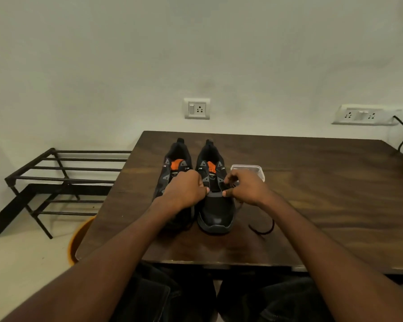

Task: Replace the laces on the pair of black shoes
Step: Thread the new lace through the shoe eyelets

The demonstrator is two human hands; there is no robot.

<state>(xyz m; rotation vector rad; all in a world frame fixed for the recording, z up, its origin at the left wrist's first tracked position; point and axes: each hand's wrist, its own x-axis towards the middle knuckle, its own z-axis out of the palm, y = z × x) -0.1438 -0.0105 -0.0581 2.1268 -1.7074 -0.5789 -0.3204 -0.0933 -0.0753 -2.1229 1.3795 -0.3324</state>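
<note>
Both matte black shoes with orange tongues stand side by side on the dark wooden table. Your left hand and right hand pinch the right-hand shoe's lowest eyelets, apparently threading a thin black lace. Judged early: upper eyelets remain unlaced.

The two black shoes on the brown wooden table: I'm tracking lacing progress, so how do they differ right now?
The right black shoe has both hands at its eyelets; its toe shows. The left black shoe is untouched and half hidden behind the left hand. Both point toward the person and have orange tongues.
</note>
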